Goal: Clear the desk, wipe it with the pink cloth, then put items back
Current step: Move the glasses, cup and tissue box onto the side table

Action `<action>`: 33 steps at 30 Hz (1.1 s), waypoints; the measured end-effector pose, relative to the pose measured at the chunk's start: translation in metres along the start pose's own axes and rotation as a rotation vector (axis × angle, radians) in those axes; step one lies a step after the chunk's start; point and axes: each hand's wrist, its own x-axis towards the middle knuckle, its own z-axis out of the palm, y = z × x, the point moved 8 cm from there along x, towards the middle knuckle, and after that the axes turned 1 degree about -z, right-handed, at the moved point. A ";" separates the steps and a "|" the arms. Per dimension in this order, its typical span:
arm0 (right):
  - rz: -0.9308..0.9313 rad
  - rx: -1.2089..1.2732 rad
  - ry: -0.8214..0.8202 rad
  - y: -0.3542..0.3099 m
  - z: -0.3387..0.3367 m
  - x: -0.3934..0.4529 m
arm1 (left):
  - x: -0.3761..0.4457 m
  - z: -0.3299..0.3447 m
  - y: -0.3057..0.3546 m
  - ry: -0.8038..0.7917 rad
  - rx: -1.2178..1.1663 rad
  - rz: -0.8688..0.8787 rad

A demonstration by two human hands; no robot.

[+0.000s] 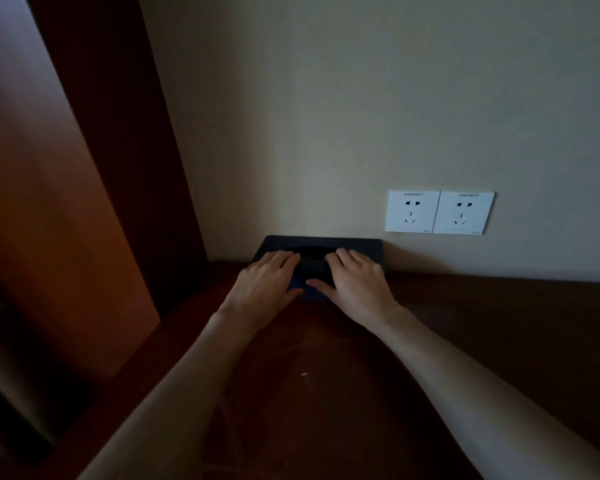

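Observation:
A dark, flat tissue box (361, 249) with an oval slot on top stands at the back of the dark wooden desk (482, 327), pushed against the wall. My left hand (267, 278) lies on the box's left half and my right hand (355, 280) on its right half. On both hands the fingers rest over the top and the thumbs press the front face. The hands hide most of the box's front. No pink cloth shows in this view.
Two white wall sockets (439, 212) sit just above the desk, to the right of the box. A tall reddish-brown wooden panel (56, 209) rises along the desk's left side. A tiny white speck (304, 374) lies on the desk between my forearms.

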 end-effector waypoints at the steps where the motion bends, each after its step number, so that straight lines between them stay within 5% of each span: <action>1: 0.001 0.000 0.003 -0.001 0.001 0.000 | 0.008 0.005 0.000 -0.017 0.028 0.056; 6: 0.005 0.056 -0.043 0.001 -0.001 -0.001 | 0.027 0.017 -0.007 -0.062 0.076 0.202; 11: 0.057 0.159 -0.294 0.000 -0.012 0.006 | 0.026 0.012 0.002 -0.146 0.198 0.188; 17: 0.096 0.196 -0.376 -0.027 -0.065 -0.002 | -0.013 -0.047 0.002 -0.115 0.297 0.220; 33: -0.144 0.508 -0.310 -0.292 -0.254 -0.016 | -0.273 -0.256 -0.127 -0.143 0.317 0.008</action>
